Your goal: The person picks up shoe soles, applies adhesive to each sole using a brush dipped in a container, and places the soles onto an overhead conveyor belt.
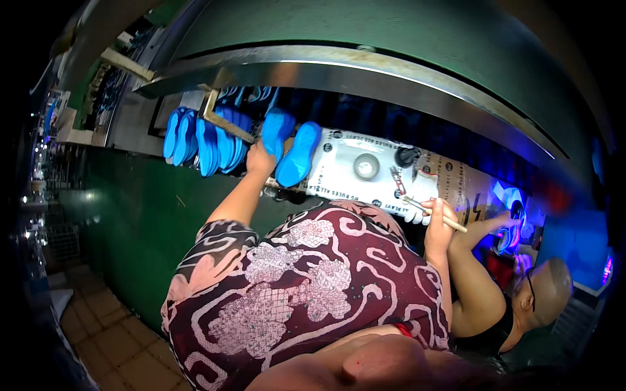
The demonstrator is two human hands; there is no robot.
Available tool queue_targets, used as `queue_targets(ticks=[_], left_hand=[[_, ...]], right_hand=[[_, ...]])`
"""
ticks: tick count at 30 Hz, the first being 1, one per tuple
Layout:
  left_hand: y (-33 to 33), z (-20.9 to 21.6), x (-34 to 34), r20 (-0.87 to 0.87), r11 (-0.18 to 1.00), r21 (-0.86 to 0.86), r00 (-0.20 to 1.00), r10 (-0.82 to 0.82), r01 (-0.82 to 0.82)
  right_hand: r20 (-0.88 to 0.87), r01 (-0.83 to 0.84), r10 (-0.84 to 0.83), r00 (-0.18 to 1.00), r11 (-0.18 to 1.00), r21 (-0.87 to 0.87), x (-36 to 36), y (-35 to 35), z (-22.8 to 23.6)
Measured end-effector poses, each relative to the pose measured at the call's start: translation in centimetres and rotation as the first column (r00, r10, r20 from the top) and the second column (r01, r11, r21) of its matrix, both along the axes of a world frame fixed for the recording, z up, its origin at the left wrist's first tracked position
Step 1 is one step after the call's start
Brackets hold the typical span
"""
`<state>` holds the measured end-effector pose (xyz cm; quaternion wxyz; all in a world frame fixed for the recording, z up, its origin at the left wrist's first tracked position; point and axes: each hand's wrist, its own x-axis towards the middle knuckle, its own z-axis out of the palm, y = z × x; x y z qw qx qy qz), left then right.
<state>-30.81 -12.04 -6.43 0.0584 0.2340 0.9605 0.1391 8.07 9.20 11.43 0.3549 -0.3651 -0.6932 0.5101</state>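
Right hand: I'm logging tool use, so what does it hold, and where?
The right hand grips a thin wooden stick near its middle; both ends stick out.

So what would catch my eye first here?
Probably the bright blue shoe soles racked in a row at upper left, where the person's left hand reaches up to one. Next, the right hand holding a thin stick by the white sheet, and a co-worker at lower right in blue light.

- A white printed sheet (355, 171) with dark round marks and lettering lies flat along the counter's middle, under the metal rail.
- A brown cardboard piece (460, 189) with dark print adjoins it toward the counter's right end.
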Motion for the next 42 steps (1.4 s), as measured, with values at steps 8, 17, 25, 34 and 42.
queue_targets(ticks=[8,17,25,34,42], left_hand=[[-1.5,-4.0,-2.1,-0.071,0.998,-0.025,0.996,0.05,-0.052],[-2.4,0.4,0.2,0.282,0.952,0.21,0.946,0.16,-0.224],[-0.9,8.8,5.9,0.817,0.465,0.497,0.214,-0.536,-0.732],[3.8,14.5,11.2,0.326,0.504,0.863,0.804,-0.498,-0.037],[7.8,17.9,14.8,0.184,0.387,0.918,0.767,-0.615,0.09]], right_hand=[[0.02,-0.047,0.048,0.999,0.997,-0.058,-3.0,-1.4,-1.5],[-0.001,0.006,-0.006,1.0,0.996,-0.09,-2.6,-1.0,-2.7],[0.001,0.01,-0.01,1.0,0.98,-0.199,-3.4,-0.4,-2.6],[-0.149,-0.164,0.155,0.977,0.985,-0.05,-7.0,-1.2,2.6],[0.048,-0.266,0.3,0.953,0.745,0.612,-7.3,-0.9,3.2]])
